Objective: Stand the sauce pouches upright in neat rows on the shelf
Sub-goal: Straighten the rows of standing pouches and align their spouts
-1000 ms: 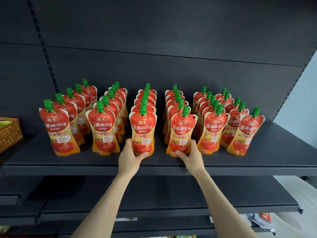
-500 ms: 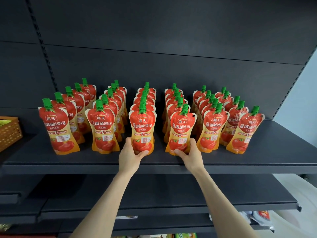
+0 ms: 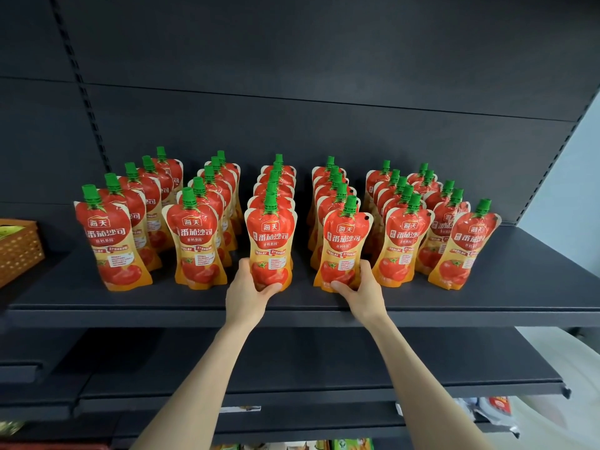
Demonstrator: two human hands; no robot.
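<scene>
Forearms (image 3: 199,384) reach up from the bottom edge, crossing in front of a dark lower shelf (image 3: 292,362). Under that shelf's right end lie some packets (image 3: 500,407), too blurred to identify.

At the front lip of the upper shelf (image 3: 535,280), each hand grips 1 pouch. The left hand (image 3: 246,293) wraps the base of the front pouch of row 3 (image 3: 271,241), thumb on its left side and fingers curled round its lower front. That pouch stands upright and faces forward. I cannot tell whether its base rests on the shelf or sits just clear of it. The right hand (image 3: 360,290) holds the front pouch of row 4 (image 3: 344,245) low down, fingers across its bottom front and thumb up its right side. This pouch leans a little to the right.

Around them the sauce pouches (image 3: 198,245) stand upright in 6 rows running front to back, red and orange with green caps (image 3: 91,193). Clear gaps separate the rows, and within each row the pouches are packed close, one behind the other. The 2 held pouches head the middle rows, level with the other front pouches.

On the far left sits a wicker basket (image 3: 19,251), well apart from row 1. Behind everything rises a dark back panel (image 3: 292,125).
</scene>
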